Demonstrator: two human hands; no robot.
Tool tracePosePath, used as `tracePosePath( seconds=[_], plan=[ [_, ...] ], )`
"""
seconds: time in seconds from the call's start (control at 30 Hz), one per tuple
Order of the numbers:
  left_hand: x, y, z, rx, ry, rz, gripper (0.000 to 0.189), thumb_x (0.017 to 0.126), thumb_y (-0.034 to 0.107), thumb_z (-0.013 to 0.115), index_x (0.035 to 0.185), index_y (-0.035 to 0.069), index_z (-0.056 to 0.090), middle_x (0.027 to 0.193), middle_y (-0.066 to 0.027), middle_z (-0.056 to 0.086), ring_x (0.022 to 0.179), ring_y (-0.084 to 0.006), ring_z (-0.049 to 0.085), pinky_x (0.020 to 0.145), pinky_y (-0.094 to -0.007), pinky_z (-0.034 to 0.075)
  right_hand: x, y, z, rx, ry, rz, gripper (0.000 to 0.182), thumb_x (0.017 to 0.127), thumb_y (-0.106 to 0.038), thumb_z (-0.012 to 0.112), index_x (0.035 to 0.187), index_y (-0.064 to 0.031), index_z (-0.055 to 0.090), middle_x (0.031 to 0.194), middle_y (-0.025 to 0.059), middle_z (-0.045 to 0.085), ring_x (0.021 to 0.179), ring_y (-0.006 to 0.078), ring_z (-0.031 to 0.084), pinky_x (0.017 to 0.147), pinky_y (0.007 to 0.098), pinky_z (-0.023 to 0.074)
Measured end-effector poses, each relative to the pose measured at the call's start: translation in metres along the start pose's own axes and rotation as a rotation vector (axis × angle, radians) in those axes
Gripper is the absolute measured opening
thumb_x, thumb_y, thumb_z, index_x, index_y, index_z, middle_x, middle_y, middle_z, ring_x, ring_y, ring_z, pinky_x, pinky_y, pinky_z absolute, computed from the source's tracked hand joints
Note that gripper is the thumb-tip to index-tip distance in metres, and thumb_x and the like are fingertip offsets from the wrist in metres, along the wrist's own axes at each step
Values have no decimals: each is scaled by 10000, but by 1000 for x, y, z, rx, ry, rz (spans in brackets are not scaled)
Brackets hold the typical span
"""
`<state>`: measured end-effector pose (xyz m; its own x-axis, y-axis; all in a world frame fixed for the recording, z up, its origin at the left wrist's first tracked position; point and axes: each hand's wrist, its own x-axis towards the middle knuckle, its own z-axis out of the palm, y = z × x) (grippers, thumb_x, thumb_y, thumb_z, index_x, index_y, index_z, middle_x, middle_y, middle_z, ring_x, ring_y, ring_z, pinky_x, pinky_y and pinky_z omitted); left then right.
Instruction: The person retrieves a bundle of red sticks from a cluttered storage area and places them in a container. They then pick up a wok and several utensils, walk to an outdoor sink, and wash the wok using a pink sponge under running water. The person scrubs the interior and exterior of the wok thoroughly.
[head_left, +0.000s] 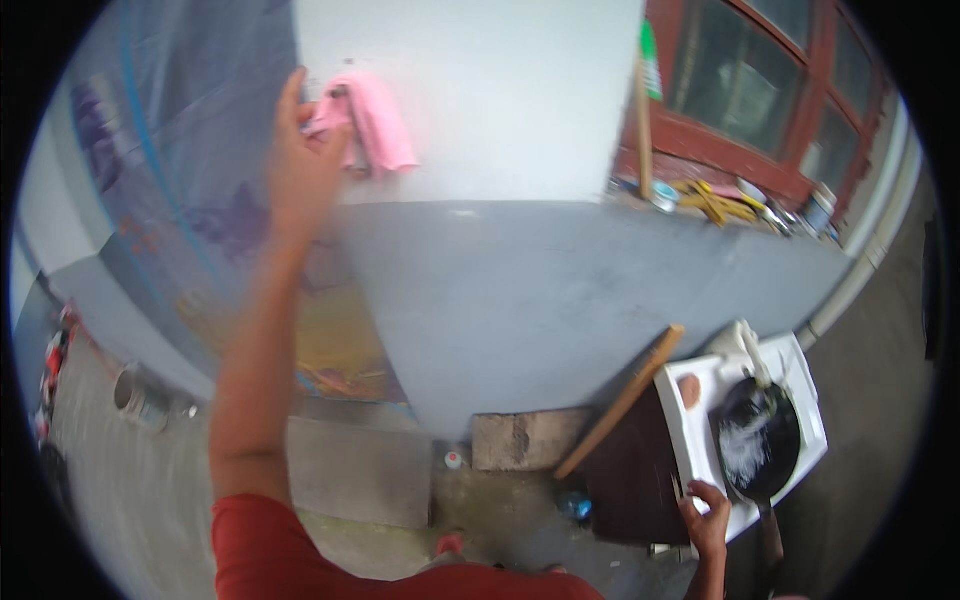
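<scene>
My left hand (307, 161) is raised against the wall at the left edge of a pink cloth (379, 124). The cloth hangs in a fold on the white upper wall. Blur hides whether my fingers grip it or only touch it. Low on the right, my right hand (709, 517) is by the near left corner of a white sink (679, 435), its fingers bent and apart with nothing clear between them. A dark wok (784, 450) with its handle (771, 536) towards me sits in the basin. Foamy or splashing water (746, 450) shows inside it, under the tap (754, 352).
A wooden bar (622, 401) leans beside a dark panel (637, 465) left of the sink. Yellow-handled tools (712, 202) and containers crowd the window ledge. A translucent curtain (210, 97) hangs at left above a concrete step (360, 469). A bucket (139, 397) stands farther left.
</scene>
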<state>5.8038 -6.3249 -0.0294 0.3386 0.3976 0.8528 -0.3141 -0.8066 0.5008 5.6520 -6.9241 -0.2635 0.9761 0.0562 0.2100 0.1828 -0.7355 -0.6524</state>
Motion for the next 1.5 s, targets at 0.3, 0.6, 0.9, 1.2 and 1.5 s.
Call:
tracePosePath(
  seconds=[0.3,0.6,0.9,1.2,1.5],
  plan=[
    [-21,-38,-10,197,-92,371,260,861,155,560,1102,58,586,1121,-140,582,976,-246,580,883,-366,440,-38,-5,9,252,12,439,364,828,-108,651,1168,6,585,1028,123,656,962,197,625,826,326,510],
    [-381,241,80,-848,-1240,8,161,808,51,570,959,27,620,1094,-139,574,1056,-260,544,966,-390,393,-64,-20,15,708,20,58,676,816,-106,689,1391,-71,335,1105,124,571,877,109,578,753,257,494],
    [-512,380,145,-892,-1355,165,552,813,219,640,1303,60,443,1277,-164,483,1162,-369,459,992,-445,358,-88,77,-61,1711,294,661,665,799,32,537,1400,-47,264,1204,151,510,1025,249,566,863,371,499],
    [-503,401,276,-831,-1249,95,253,814,-39,569,1065,-18,588,1033,-130,569,880,-226,622,789,-316,490,-82,149,-188,468,378,457,435,805,-79,624,1223,3,541,1107,129,622,1039,201,573,859,330,471],
    [-538,399,383,-329,-1720,687,284,761,20,550,1023,94,634,1009,-140,607,858,-321,602,788,-413,487,-95,237,-210,510,-37,795,672,755,-66,670,1368,-32,397,897,66,575,718,122,536,599,267,444]
  ],
)
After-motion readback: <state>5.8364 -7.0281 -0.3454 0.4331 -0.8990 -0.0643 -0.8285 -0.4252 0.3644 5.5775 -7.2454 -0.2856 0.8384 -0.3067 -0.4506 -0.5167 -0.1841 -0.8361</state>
